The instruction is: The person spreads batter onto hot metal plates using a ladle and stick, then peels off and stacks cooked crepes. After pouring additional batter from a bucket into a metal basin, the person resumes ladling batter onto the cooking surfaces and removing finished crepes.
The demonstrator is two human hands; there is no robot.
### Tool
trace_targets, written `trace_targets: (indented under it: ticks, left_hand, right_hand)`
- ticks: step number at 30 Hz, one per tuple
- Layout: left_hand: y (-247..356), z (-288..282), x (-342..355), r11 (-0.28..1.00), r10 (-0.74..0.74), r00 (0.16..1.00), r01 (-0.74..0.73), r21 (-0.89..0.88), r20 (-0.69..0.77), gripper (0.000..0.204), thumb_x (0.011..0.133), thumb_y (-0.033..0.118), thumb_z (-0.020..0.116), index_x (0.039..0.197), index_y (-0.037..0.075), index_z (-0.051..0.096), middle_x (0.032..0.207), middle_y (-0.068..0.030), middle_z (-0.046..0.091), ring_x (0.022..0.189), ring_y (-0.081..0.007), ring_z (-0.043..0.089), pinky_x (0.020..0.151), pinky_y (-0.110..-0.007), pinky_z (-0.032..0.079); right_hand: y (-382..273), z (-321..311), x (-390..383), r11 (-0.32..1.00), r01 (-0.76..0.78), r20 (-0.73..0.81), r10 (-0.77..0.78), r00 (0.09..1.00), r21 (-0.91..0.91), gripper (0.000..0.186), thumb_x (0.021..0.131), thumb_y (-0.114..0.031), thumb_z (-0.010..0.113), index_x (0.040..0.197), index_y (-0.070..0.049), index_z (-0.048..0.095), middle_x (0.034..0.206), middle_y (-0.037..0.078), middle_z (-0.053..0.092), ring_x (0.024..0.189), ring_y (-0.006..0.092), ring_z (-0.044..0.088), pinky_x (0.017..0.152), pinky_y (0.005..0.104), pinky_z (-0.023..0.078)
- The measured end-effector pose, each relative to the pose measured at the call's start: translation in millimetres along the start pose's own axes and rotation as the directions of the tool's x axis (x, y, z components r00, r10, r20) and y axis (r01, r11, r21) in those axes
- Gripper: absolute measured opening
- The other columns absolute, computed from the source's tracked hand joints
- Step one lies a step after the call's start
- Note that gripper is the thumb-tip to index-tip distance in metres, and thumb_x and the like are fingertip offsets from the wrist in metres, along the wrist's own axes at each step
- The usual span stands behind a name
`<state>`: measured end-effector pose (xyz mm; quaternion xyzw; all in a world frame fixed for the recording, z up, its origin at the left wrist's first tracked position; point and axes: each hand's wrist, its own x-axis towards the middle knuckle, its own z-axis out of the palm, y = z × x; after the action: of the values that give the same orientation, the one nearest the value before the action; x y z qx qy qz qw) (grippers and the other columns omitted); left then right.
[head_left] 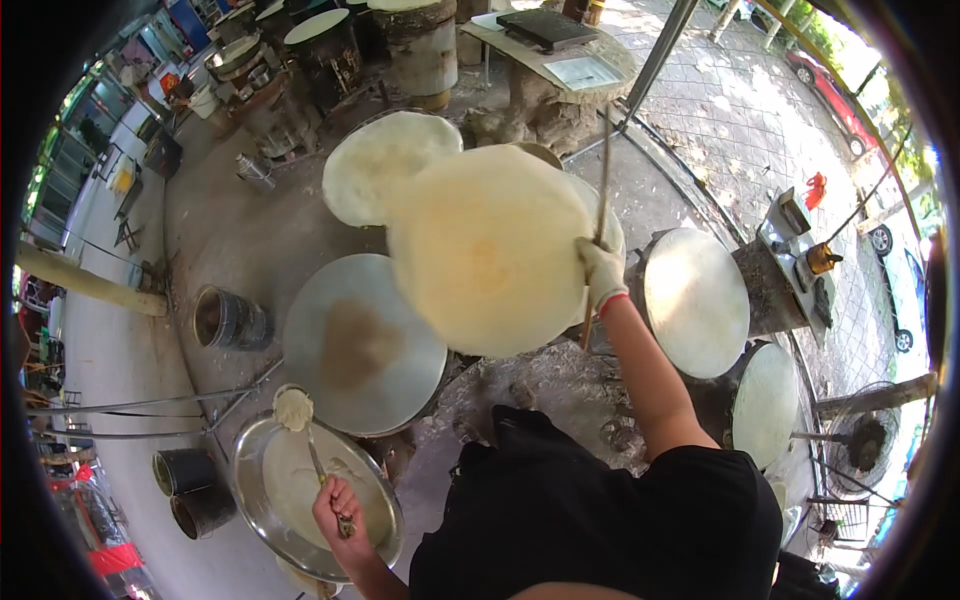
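My left hand (342, 512) is closed around the handle of a ladle (294, 408). Pale batter fills the ladle's bowl, above the far rim of a wide metal basin (245, 470). More batter (305, 475) lies in the basin. My right hand (602, 270), in a pale glove with a red cuff, is closed on a long thin wooden stick (604, 185). A large round thin pancake (490, 250) extends left from that hand, its edge at the gloved fingers. To its lower left, a round griddle (320, 310) bears a brownish patch in its middle.
A second pale pancake (385, 165) lies beyond the first. Two round griddles (697, 305) (765, 405) stand at right. Dark buckets (232, 318) (185, 472) stand at left. Drum stoves (415, 50) and a stone-based table (600, 60) are at the far side.
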<state>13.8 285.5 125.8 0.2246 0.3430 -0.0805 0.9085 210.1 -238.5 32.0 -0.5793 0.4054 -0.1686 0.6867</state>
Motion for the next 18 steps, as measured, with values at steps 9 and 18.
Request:
trace_targets:
  ticks: [9,18]
  left_hand:
    - [-58,71,17,0.997,-0.065,0.996,0.068,-0.043,0.065,0.015,0.095,0.007,0.040,0.080,0.004,0.040,0.066,-0.0016,0.038,0.043,-0.0062,0.037,0.034,-0.019,0.035]
    - [-60,80,17,0.992,-0.112,0.992,0.116,-0.059,0.060,0.011,0.095,0.006,0.039,0.087,0.001,0.044,0.067,-0.0018,0.038,0.044,-0.0063,0.036,0.035,-0.020,0.035]
  right_hand:
    - [26,-68,110,0.661,0.279,-0.162,-0.524,0.836,-0.697,0.049,0.068,-0.036,0.070,0.105,-0.005,0.066,0.081,0.017,0.067,0.089,0.0343,0.064,0.082,0.0380,0.048]
    - [37,-87,108,0.799,0.220,0.049,-0.233,0.971,-0.560,0.024,0.069,-0.024,0.064,0.074,-0.001,0.069,0.059,0.007,0.060,0.056,0.0190,0.058,0.055,0.0330,0.045]
